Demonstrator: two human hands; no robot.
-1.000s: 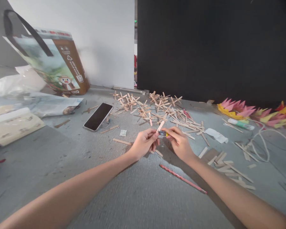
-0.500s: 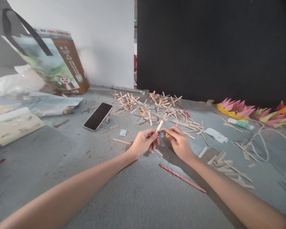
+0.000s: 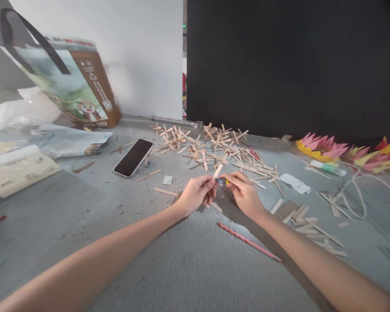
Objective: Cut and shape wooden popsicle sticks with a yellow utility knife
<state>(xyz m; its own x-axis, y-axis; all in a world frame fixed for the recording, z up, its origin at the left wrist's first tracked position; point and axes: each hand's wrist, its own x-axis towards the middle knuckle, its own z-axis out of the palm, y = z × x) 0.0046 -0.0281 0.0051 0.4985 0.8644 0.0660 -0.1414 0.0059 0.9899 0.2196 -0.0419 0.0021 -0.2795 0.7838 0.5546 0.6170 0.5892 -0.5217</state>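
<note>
My left hand (image 3: 199,193) pinches a wooden craft stick (image 3: 218,171), which points up and slightly to the right. Facing it, my right hand (image 3: 245,193) grips a small utility knife (image 3: 227,181) with a yellow body, mostly covered by the fingers. The knife's dark blade end reaches across to the lower part of the stick; whether it cuts in is too small to tell. Beneath the hands lies a loose craft stick (image 3: 216,207), and another flat stick (image 3: 166,192) rests left of my left hand.
Behind the hands spreads a pile of crossed craft sticks (image 3: 214,145). A phone (image 3: 134,158) lies to the left, before a printed bag (image 3: 81,86). A red pencil (image 3: 248,242) is near my right forearm. Cut sticks (image 3: 312,225), a white cable (image 3: 360,199) and paper crowns (image 3: 321,149) lie right.
</note>
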